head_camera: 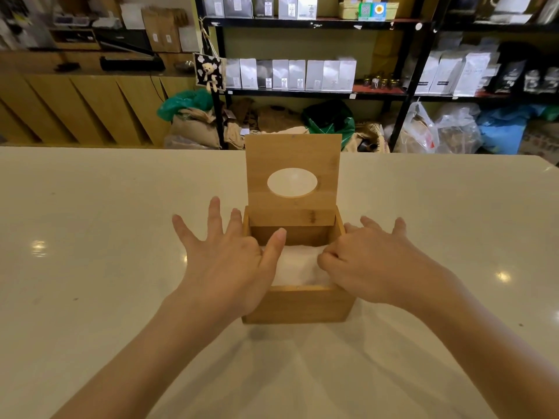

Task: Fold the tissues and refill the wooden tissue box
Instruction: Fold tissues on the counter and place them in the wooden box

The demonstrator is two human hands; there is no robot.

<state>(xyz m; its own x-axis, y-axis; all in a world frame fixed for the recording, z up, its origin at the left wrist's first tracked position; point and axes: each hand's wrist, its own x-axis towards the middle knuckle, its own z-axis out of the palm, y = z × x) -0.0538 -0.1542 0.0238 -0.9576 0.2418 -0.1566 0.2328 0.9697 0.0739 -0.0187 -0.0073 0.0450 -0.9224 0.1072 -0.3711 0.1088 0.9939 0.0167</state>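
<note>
shelves [314, 93] behind box [298, 303] (lid [292, 152] upright).

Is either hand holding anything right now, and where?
Left hand: spread, grips nothing. Right hand: thumb and forefinger curl onto the tissues' right edge inside the wooden box.

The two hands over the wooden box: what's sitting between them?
In the head view, white tissues lie inside the open wooden box, between the left hand and right hand. Its lid stands upright behind.
</note>
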